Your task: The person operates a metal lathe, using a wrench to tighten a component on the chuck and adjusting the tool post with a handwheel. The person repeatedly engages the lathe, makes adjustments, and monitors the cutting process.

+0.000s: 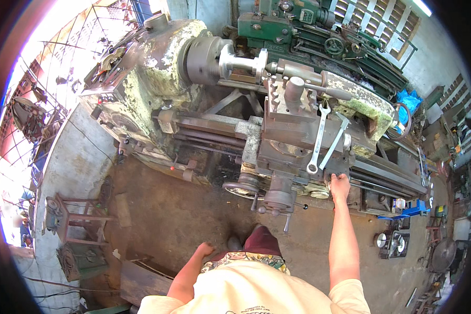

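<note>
We find the right hand (340, 187), fingers curled, at the carriage (280, 137), left hand (206, 249) loosely bent (holds, we cannot tell); keep both off the chuck (203, 60).

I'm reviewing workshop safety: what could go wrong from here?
The wrench lies loose on the lathe carriage; vibration might shake it down toward the right hand. The chuck shows no guard over it, so any flung chips could reach the bare right forearm.

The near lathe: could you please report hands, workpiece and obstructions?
Right hand at the carriage; left hand away from the lathe. Metal workpiece between chuck and tailstock. Wrench lying on the carriage.
</note>
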{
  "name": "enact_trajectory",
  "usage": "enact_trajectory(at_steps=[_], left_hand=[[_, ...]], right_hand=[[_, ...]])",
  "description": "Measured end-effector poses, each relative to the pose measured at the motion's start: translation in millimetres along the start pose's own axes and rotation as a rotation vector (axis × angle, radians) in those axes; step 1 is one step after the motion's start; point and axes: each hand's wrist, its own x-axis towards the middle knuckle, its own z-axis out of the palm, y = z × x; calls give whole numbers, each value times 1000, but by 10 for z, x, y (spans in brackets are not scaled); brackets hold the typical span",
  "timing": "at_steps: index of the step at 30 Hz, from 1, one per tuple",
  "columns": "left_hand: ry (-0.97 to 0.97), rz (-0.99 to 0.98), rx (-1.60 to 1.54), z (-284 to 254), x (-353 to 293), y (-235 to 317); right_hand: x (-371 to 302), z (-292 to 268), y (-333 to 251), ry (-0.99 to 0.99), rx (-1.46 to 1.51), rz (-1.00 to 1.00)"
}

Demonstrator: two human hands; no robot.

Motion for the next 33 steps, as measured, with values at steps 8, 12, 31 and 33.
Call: enact_trajectory(at_steps=[8,12,31,33], left_hand=[[-100,62,130,495,16,-852],[-75,67,6,400,72,-610],[11,-227,-452,411,35,-711],[52,-202,-483,364,20,-668]], right_hand=[[-63,-59,-99,57,-15,-60],[-63,-58,-81,33,-38,-37],[-66,-37,4,39,4,-43],[-54,-26,5,43,-3,-46]])
